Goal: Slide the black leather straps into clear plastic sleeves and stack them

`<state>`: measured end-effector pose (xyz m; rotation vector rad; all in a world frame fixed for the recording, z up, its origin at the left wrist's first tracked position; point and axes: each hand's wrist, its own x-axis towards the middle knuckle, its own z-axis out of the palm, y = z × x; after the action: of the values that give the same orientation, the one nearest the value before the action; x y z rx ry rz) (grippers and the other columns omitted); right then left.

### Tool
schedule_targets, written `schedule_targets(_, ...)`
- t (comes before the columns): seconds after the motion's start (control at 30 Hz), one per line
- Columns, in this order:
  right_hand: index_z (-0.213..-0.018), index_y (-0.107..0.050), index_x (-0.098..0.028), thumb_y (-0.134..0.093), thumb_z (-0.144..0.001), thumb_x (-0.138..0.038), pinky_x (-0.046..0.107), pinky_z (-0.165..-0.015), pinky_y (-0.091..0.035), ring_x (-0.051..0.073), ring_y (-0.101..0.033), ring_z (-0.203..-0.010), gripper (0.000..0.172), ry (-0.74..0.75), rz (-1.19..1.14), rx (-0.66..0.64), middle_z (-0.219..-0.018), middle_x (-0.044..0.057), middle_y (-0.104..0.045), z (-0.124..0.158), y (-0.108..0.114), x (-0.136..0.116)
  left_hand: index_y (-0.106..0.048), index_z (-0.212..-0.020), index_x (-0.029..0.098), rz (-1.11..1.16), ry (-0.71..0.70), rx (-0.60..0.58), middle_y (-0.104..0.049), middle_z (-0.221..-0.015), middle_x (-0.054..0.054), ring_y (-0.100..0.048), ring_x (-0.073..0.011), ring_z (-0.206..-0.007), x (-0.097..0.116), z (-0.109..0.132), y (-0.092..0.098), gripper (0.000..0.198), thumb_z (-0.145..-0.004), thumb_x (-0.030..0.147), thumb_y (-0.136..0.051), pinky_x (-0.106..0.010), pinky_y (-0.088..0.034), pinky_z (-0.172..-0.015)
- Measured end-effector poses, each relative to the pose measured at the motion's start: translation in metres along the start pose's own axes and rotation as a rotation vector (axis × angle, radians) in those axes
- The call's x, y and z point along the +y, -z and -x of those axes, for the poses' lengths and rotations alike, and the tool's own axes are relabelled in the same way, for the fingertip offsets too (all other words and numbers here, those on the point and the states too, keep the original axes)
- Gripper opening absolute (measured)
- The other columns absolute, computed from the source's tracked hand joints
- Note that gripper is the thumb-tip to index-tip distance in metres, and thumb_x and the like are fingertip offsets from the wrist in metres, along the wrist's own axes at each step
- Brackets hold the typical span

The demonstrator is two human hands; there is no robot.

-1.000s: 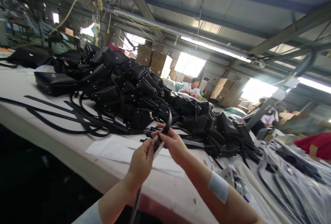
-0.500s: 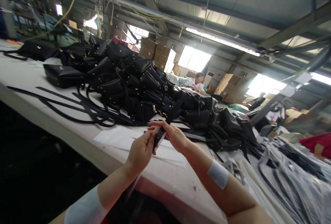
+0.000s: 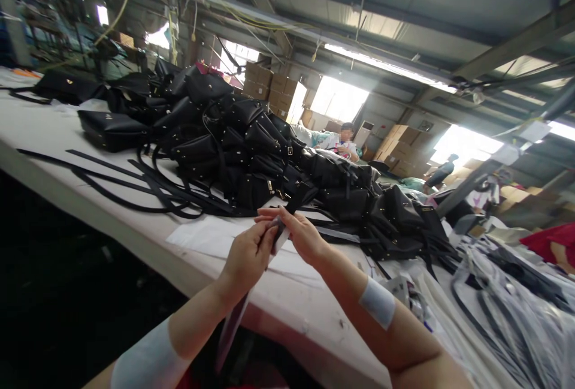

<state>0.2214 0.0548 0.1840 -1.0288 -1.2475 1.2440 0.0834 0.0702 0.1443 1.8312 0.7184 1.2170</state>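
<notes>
A black strap with a pale strip along it runs between my hands above the table's front edge. My left hand is closed around it, thumb on top. Just to the right, my right hand pinches the strap higher up, fingers pointing left. Below my left hand a thin, partly see-through tail hangs past the table edge. White sheets lie beneath my hands. Behind them, black bags with gold-coloured studs and buckles are heaped.
Loose black straps lie on the left of the white table. Plastic-wrapped straps are piled at the right. A person sits beyond the heap, near stacked cartons. A slanted post stands on the right.
The strap between my hands has turned, showing more of its pale side. The tail under my left hand now hangs further into view. Both hands stay nearly in place.
</notes>
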Motion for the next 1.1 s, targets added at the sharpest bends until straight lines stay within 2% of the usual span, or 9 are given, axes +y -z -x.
schedule_targets(0.1, -0.114, -0.070, -0.022, -0.053, -0.083, -0.075, 0.030, -0.063, -0.051, 0.016, -0.061, -0.061, 0.065, -0.119, -0.171, -0.099, -0.074, 0.002, -0.068, 0.013, -0.010, 0.019, -0.060, -0.079, 0.019, 0.090, 0.063, -0.041, -0.052, -0.049, 0.006, -0.046, -0.0093, -0.034, 0.006, 0.004, 0.007, 0.030, -0.095, 0.042, -0.047, -0.021, -0.037, -0.037)
schedule_targets(0.17, -0.103, -0.071, -0.022, -0.051, -0.077, -0.083, 0.031, -0.067, -0.052, 0.017, -0.062, -0.062, 0.069, -0.251, -0.289, -0.225, -0.071, 0.001, -0.067, 0.034, -0.019, 0.040, -0.061, -0.078, 0.019, 0.089, 0.071, 0.064, -0.057, -0.052, 0.004, -0.053, -0.0109, -0.041, 0.004, 0.008, 0.020, 0.028, -0.092, 0.041, -0.051, -0.020, -0.043, -0.042)
schedule_targets(0.33, -0.081, -0.069, -0.021, -0.091, -0.047, -0.053, 0.025, -0.051, -0.050, 0.016, -0.061, -0.053, 0.051, -0.724, -0.100, -0.550, -0.065, -0.001, -0.065, 0.103, -0.009, 0.076, -0.061, -0.075, 0.021, 0.146, 0.109, 0.776, -0.062, -0.064, 0.004, -0.058, -0.0103, -0.056, -0.030, 0.004, 0.093, 0.020, -0.085, 0.038, -0.066, -0.020, -0.049, -0.052)
schedule_targets(0.47, -0.092, -0.066, -0.019, -0.082, -0.066, -0.051, 0.021, -0.044, -0.044, 0.012, -0.057, -0.049, 0.044, -0.672, 0.212, -0.297, -0.065, -0.002, -0.064, 0.121, 0.046, 0.050, -0.058, -0.069, 0.023, 0.258, 0.181, 1.004, -0.051, -0.052, 0.009, -0.046, -0.0082, -0.044, -0.063, -0.017, 0.149, 0.019, -0.081, 0.031, -0.071, -0.019, -0.045, -0.044)
schedule_targets(0.57, -0.087, -0.066, -0.018, -0.073, -0.078, -0.046, 0.022, -0.055, -0.046, 0.013, -0.058, -0.060, 0.030, -0.382, 0.757, -0.005, -0.068, -0.001, -0.064, 0.104, 0.098, 0.011, -0.055, -0.065, 0.021, 0.339, 0.303, 0.932, -0.049, -0.045, 0.010, -0.045, -0.0078, -0.039, -0.083, -0.037, 0.154, 0.022, -0.071, 0.022, -0.076, -0.018, -0.041, -0.040)
schedule_targets(0.7, -0.091, -0.073, -0.021, -0.065, -0.083, -0.048, 0.028, -0.067, -0.048, 0.020, -0.064, -0.072, 0.030, -0.181, 1.378, 0.156, -0.078, 0.003, -0.071, 0.059, 0.174, -0.026, -0.047, -0.066, 0.021, 0.324, 0.405, 0.691, -0.056, -0.050, 0.007, -0.060, -0.0120, -0.046, -0.110, -0.075, 0.118, 0.027, -0.072, 0.028, -0.072, -0.020, -0.048, -0.045)
schedule_targets(0.87, -0.110, -0.073, -0.019, -0.071, -0.077, -0.047, 0.038, -0.085, -0.051, 0.030, -0.068, -0.096, 0.043, -0.162, 1.671, 0.265, -0.104, 0.013, -0.074, 0.004, 0.244, -0.008, -0.051, -0.073, 0.019, 0.076, 0.417, 0.496, -0.067, -0.066, -0.003, -0.072, -0.0197, -0.069, -0.149, -0.123, 0.065, 0.022, -0.080, 0.035, -0.065, -0.029, -0.058, -0.062)
schedule_targets(1.0, -0.117, -0.069, -0.016, -0.068, -0.081, -0.047, 0.043, -0.095, -0.049, 0.031, -0.066, -0.106, 0.048, -0.001, 1.373, 0.404, -0.117, 0.017, -0.069, 0.006, 0.218, 0.027, -0.063, -0.094, 0.015, -0.220, 0.354, 0.247, -0.072, -0.092, -0.011, -0.070, -0.0226, -0.088, -0.170, -0.104, 0.019, 0.021, -0.082, 0.032, -0.064, -0.034, -0.057, -0.080)
schedule_targets(1.1, -0.102, -0.071, -0.021, -0.063, -0.084, -0.054, 0.044, -0.090, -0.052, 0.027, -0.068, -0.096, 0.039, 0.048, 0.939, 0.448, -0.104, 0.012, -0.073, 0.039, 0.164, 0.030, -0.070, -0.087, 0.019, -0.325, 0.212, -0.182, -0.072, -0.091, -0.007, -0.068, -0.0204, -0.084, -0.167, -0.064, -0.030, 0.012, -0.080, 0.029, -0.067, -0.033, -0.055, -0.084)
